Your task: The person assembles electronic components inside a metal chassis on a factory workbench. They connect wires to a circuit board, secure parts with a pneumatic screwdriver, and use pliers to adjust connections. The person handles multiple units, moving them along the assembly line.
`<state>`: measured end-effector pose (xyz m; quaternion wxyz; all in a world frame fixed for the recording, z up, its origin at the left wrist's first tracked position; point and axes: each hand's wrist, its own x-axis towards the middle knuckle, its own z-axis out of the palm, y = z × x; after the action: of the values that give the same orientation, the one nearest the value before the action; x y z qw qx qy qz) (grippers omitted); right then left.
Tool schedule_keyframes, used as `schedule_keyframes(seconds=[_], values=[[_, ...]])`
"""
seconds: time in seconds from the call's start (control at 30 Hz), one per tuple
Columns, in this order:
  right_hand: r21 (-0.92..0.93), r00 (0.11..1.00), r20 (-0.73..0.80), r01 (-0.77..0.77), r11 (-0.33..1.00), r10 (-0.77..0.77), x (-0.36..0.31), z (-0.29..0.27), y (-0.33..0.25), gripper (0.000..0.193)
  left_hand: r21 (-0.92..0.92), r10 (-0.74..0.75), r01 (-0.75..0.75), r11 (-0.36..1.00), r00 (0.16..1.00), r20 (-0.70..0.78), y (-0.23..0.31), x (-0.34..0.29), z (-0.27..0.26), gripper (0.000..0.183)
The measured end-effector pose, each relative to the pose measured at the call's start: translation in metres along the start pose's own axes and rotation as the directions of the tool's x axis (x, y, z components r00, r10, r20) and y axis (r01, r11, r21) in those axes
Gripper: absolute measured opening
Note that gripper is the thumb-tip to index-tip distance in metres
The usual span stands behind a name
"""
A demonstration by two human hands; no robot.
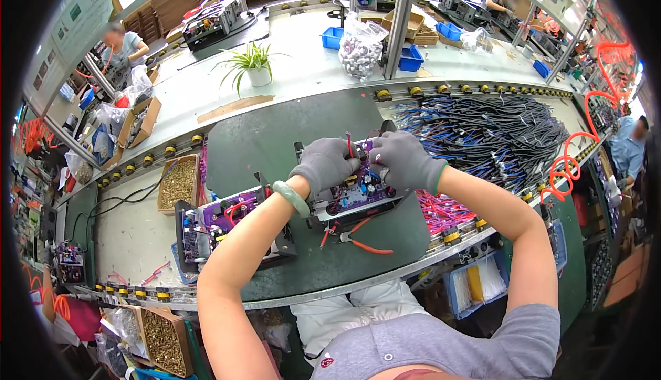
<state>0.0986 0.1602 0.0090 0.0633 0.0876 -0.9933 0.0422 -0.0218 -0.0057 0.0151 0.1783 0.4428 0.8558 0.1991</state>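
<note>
Both my hands wear grey gloves and work over an open electronic unit (358, 188) with a purple circuit board in a metal housing. My left hand (323, 165) is closed, its fingertips pinching at a short red wire (350, 147) that sticks up from the board. At the board's right side, my right hand (407, 161) has its fingers curled in; whatever they grip is hidden. Just in front of the unit lie red-handled cutters (365, 244) on the dark green mat (289, 122). A second unit with a purple board (213, 227) sits to the left, partly behind my left forearm.
Bundles of black and blue cables (489, 132) cover the right side, with pink-red wires (441, 211) nearer me. A carton of small brass-coloured parts (179, 184) stands left. Beyond the roller rail are a potted plant (258, 76) and a bag of white parts (361, 48).
</note>
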Motion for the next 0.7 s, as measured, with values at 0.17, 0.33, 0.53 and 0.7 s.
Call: schedule_keyframes(seconds=[0.17, 0.33, 0.53, 0.7], values=[[-0.143, 0.982, 0.007, 0.187, 0.972, -0.188, 0.002, -0.001, -0.004, 0.01, 0.022, 0.004, -0.004, 1.0, 1.0, 0.027, 0.004, 0.0, 0.0, 0.024], [-0.207, 0.972, 0.072, 0.234, 0.95, -0.224, 0.009, -0.006, -0.007, 0.009, 0.025, 0.019, -0.02, 0.999, 1.0, 0.018, 0.004, -0.004, 0.0, 0.027], [-0.022, 0.99, -0.06, 0.124, 0.992, -0.125, 0.006, 0.0, 0.003, 0.009, -0.035, -0.01, 0.012, 0.999, 0.999, 0.048, 0.004, 0.006, -0.002, 0.028], [0.678, 0.929, -0.308, 0.063, 0.732, 0.205, 0.0, 0.007, 0.014, 0.013, -0.106, -0.001, 0.007, 0.994, 0.999, 0.051, 0.003, 0.014, -0.001, 0.032]])
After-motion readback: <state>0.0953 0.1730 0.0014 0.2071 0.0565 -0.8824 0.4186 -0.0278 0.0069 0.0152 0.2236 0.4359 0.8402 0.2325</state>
